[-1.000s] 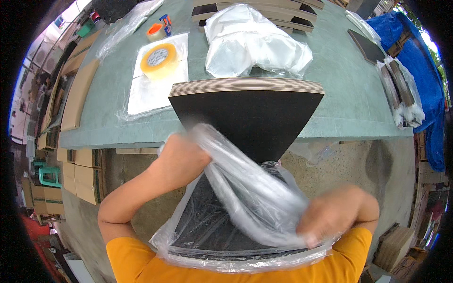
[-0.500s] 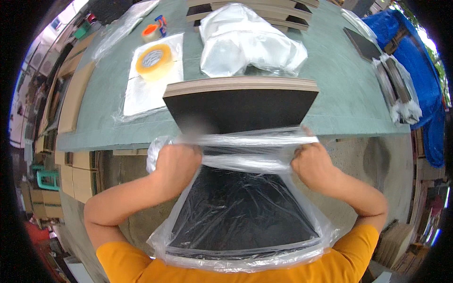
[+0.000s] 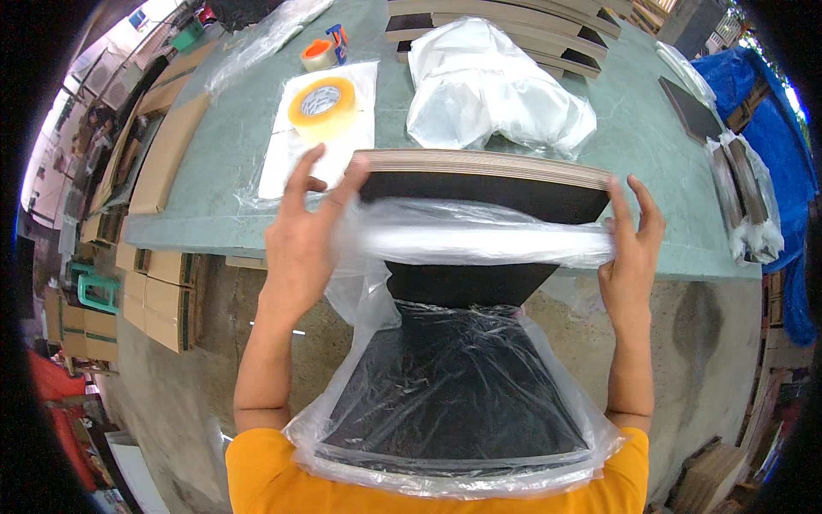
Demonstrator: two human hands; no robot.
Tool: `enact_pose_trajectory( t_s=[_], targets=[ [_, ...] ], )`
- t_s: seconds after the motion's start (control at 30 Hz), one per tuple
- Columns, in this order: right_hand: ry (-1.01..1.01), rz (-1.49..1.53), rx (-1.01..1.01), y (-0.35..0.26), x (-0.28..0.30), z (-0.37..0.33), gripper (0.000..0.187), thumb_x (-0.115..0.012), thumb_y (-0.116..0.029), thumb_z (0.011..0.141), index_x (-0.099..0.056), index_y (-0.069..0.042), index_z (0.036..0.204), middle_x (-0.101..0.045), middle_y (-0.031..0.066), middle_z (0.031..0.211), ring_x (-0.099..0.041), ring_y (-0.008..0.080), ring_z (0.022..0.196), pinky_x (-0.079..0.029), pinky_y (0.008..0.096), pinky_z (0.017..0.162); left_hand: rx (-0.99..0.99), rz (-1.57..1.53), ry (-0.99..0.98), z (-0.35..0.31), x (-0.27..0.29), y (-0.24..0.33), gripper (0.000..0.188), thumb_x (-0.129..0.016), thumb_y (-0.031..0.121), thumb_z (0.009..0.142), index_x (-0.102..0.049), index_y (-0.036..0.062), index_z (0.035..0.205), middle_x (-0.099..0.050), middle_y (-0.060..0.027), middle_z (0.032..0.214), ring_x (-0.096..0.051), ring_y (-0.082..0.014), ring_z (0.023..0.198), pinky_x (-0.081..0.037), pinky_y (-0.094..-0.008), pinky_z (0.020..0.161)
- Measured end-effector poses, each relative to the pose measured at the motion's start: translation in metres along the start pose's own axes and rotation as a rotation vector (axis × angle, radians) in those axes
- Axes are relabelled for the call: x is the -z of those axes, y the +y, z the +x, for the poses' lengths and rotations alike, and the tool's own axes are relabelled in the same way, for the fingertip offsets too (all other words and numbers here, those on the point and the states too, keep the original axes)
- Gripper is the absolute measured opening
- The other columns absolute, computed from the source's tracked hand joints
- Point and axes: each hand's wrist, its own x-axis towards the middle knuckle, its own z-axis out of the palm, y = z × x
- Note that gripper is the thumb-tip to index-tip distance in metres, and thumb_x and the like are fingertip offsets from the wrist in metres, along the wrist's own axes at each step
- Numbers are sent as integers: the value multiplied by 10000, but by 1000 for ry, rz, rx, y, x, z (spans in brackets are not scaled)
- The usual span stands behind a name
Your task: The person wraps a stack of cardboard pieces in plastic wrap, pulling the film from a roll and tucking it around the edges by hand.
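Note:
A thick stack of black-faced boards [image 3: 488,190] leans on the table's near edge, its pale layered edges facing up. A clear plastic bag [image 3: 492,244] covers its lower part. The bag's bunched white band crosses the stack below its top, which sticks out bare. My left hand [image 3: 300,236] is at the stack's upper left corner, fingers spread and slightly blurred, with loose plastic beside the palm. At the upper right corner is my right hand [image 3: 632,244], fingers stretched upward, the band's end against its inner side. Neither hand visibly grips the boards or the bag.
On the green table [image 3: 214,184] a yellow tape roll [image 3: 321,101] sits on white flat bags [image 3: 274,163]. Behind are a tape dispenser [image 3: 321,53], a crumpled white bag [image 3: 497,94] and stacked boards [image 3: 531,43]. Wrapped boards [image 3: 745,193] and a blue tarp [image 3: 771,128] are at right.
Both hands have moved up from the bag's bunched band to the stack's top corners, and their closed fingers have spread. The bag's band now sits higher on the boards. The view has shifted.

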Motion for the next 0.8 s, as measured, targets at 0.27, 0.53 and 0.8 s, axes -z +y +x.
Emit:
enact_pose_trajectory(
  t_s=[0.27,0.53,0.8],
  targets=[
    [-284,948,-344,47,26,-31,396,-619,18,562,-632,-37,954,-590,107,796,-555,170,716,-426,247,619,-30,-455,-56,-19,17,-11,482,-624,-38,551,-613,120,1006,-568,-64,923,-544,-187,756,-460,-281,643],
    [-1197,1902,-935,70,-79,-147,456,-683,-118,660,-513,80,1033,-621,139,852,-610,146,742,-485,226,637,636,-1486,-993,-100,-77,-77,533,-689,194,550,-518,-12,1011,-538,-123,969,-497,-226,929,-383,-348,825],
    [-997,842,-803,91,-128,-221,222,-594,-110,756,-555,35,920,-611,149,836,-603,193,698,-482,310,638,952,-851,-923,-165,-152,-69,276,-624,83,703,-562,-9,956,-597,-108,827,-575,-204,747,-461,-340,710]
  ],
)
